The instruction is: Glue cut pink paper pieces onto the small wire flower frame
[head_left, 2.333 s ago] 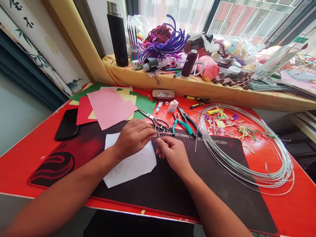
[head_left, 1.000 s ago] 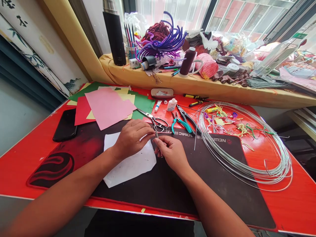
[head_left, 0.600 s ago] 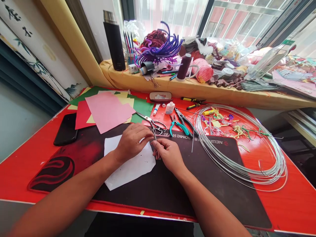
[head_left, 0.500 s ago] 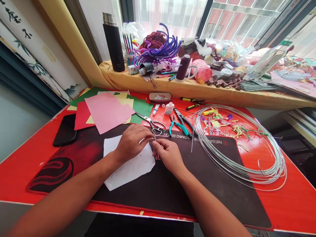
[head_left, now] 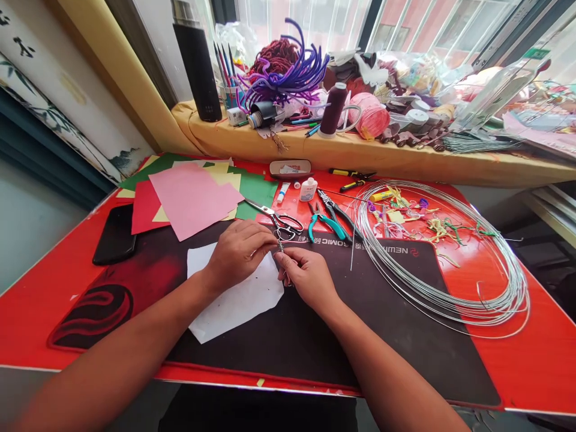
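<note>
On the red surface (head_left: 31, 300) lies a black mat (head_left: 373, 342), with a coil of silver wire (head_left: 517, 294) at right and pink paper (head_left: 189, 207) at far left. The left hand (head_left: 238, 252) and the right hand (head_left: 308, 279) are both nearly closed, and together they pinch a small twisted wire (head_left: 279, 245) above the mat, just near the scissors (head_left: 281, 225).

A person's left hand (head_left: 238, 255) and right hand (head_left: 306, 279) pinch a small twist of wire (head_left: 279, 246) above a black desk mat (head_left: 315, 354), the left at nine o'clock, the right at four. Steel scissors (head_left: 274, 218) lie at twelve, teal-handled pliers (head_left: 326, 225) at two, a silver wire coil (head_left: 450, 313) at three, white paper (head_left: 234, 306) at eight.
</note>
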`<state>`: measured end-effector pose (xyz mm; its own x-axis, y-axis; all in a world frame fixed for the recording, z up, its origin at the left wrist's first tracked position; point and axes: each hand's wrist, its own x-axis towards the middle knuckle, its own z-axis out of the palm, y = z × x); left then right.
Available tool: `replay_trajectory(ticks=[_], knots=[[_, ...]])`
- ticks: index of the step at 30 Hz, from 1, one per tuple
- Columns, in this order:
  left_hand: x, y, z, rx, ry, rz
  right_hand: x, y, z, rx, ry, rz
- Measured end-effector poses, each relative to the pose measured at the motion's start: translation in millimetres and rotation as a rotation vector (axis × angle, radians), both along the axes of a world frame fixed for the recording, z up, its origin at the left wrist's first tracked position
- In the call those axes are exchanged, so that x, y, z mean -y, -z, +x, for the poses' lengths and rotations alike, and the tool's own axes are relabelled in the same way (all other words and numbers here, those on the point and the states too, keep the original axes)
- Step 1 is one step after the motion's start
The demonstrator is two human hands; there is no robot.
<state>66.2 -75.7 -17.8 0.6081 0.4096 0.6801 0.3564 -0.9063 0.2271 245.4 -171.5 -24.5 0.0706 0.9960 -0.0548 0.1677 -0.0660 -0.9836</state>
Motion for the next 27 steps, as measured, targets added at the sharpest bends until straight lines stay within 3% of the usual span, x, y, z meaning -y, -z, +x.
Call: replay_trajectory(ticks=[8, 15, 20, 27], knots=[[0.6, -0.9, 1.1, -0.059, -0.013, 0.060, 1.2, 0.1, -0.8, 0.063, -0.004, -0.007], [-0.5, -5.5, 1.1, -0.170, 0.002, 0.241, 0.5, 2.6, -1.6, 0.053, -0.003, -0.013], [-1.3, -4.2, 0.1, -0.178, -0.006, 0.182, 1.9, 2.2, -2.5, 0.075, -0.014, -0.008], [-2.9, 1.5, -2.8, -0.100, -0.004, -0.020, 2.6, -4.0, -1.8, 0.072, 0.000, -0.005]])
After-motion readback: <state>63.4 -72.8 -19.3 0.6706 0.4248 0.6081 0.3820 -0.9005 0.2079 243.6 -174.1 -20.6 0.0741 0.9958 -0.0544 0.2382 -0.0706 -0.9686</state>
